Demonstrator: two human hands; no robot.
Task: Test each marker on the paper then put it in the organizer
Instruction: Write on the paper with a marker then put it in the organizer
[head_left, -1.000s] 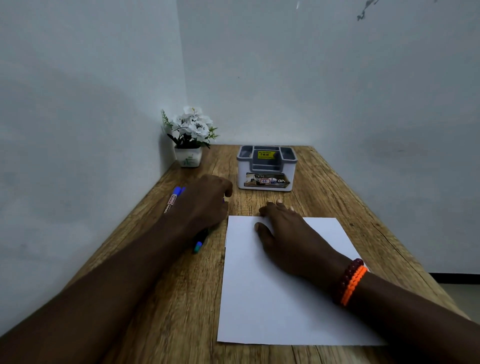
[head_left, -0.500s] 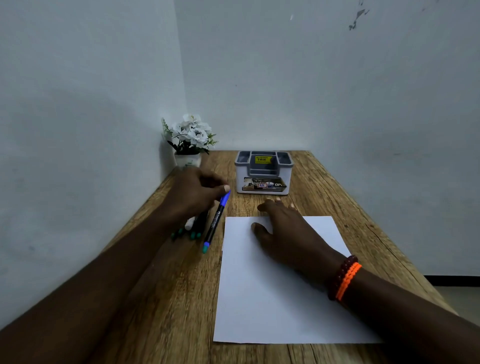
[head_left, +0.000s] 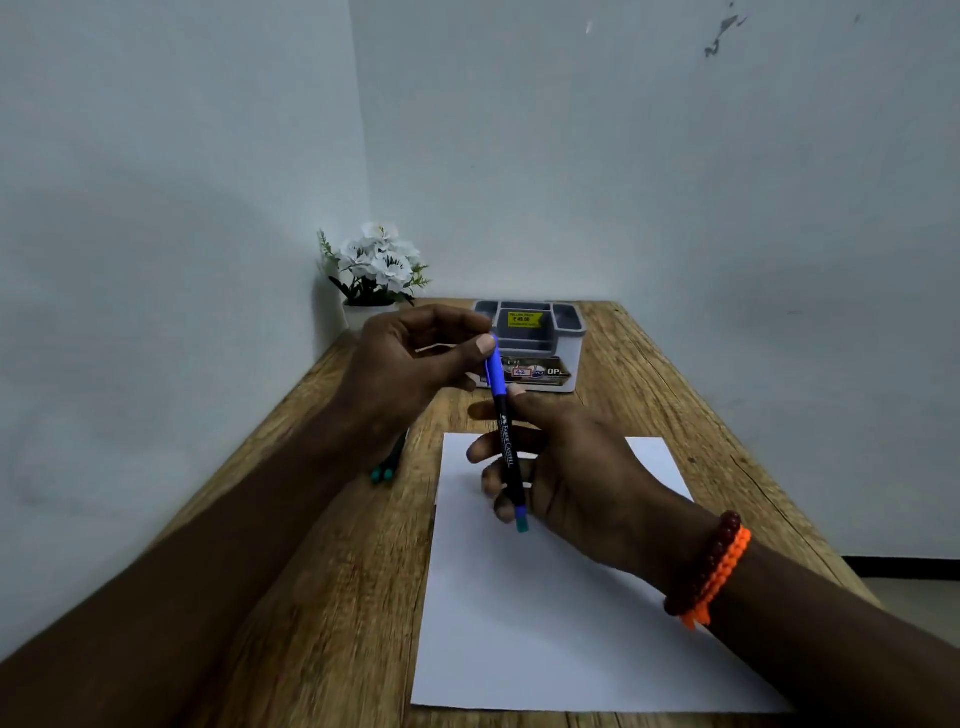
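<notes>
My left hand (head_left: 410, 364) is raised above the table and pinches the blue cap end of a marker (head_left: 506, 441). The marker has a black barrel and hangs down with its teal end low. My right hand (head_left: 571, 467) is lifted over the white paper (head_left: 545, 623), just behind the barrel, with its fingers loosely spread. I cannot tell whether they touch the marker. The grey and white organizer (head_left: 556, 332) stands at the back of the table, beyond both hands. More markers (head_left: 383, 472) lie on the wood left of the paper, mostly hidden by my left forearm.
A small white pot of white flowers (head_left: 376, 265) stands in the back left corner beside the organizer. The wooden table (head_left: 322, 571) meets walls on its left and far sides. Its right edge drops off to the floor.
My left hand has lifted the blue-capped marker off the table and swung it right, over the paper's top edge. My right hand has risen from the paper to meet it.
</notes>
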